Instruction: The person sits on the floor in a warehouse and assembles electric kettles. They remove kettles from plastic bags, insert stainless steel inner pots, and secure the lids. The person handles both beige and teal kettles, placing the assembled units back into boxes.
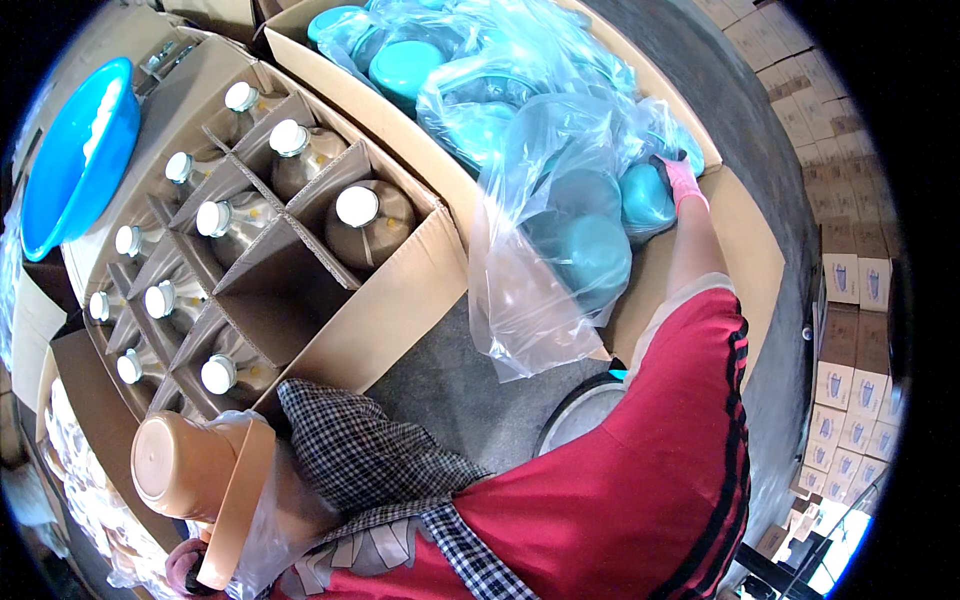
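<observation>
My right hand (684,182), in a pink glove with dark fingertips, reaches into a cardboard box at the upper right. Its fingers curl over the edge of a teal plastic container (648,203). More teal containers (407,68) lie around it under clear plastic bags (525,300). At the lower left, my left hand (186,568), also in a pink glove, is closed at the rim of a peach plastic pot (172,462). The pot is tilted on its side, and clear film hangs beside it. Much of this hand is hidden behind the rim.
A divided carton (400,320) holds several clear bottles with white caps (357,206). Beyond its left side stands a blue basin (85,160). White wrapped goods (85,490) fill a box at the lower left. A round grey lid-like object (580,415) is near my right sleeve. Stacked cartons (842,280) line the right.
</observation>
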### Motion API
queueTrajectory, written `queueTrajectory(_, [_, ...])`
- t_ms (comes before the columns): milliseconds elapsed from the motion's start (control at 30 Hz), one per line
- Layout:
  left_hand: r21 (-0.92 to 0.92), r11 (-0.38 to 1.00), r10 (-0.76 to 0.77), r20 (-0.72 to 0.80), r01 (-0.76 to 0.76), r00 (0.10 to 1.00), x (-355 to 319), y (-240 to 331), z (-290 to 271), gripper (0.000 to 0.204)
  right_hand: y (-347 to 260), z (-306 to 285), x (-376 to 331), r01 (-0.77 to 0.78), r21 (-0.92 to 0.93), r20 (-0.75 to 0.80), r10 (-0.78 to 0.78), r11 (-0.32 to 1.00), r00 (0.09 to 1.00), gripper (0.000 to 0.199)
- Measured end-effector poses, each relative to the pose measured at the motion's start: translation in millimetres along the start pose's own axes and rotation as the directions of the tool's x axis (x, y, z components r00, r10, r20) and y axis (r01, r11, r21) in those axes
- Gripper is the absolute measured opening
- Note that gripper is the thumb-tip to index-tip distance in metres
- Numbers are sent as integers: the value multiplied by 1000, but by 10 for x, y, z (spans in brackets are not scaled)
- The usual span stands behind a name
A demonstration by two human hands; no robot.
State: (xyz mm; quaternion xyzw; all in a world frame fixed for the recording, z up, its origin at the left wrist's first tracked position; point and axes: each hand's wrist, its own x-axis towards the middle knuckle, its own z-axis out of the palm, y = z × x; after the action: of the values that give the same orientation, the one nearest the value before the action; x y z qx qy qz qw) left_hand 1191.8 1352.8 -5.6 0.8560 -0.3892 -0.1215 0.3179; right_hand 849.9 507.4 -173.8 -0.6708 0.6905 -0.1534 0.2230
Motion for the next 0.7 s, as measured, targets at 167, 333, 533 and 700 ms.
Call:
queueTrajectory(167, [-41, 999, 1, -34, -3, 999, -45, 28, 69, 49, -713, 14, -594, 170, -548, -8, -208, 819, 978, 84])
queueTrajectory(333, [41, 999, 16, 47, -18, 999, 47, 71, 66, 48, -1126, -265, -1147, 503, -285, 315, -416, 816, 853, 57])
queueTrajectory(533, [61, 996, -71, -7, 71, 997, -11, 11, 62, 50, -840, -467, -2248, 574, -403, 341, -465, 713, 817, 46])
queueTrajectory(700, [36, 998, -42, -6, 42, 999, 130, 146, 139, 44, -1142, -583, -1768, 370, -181, 371, -285, 911, 884, 34])
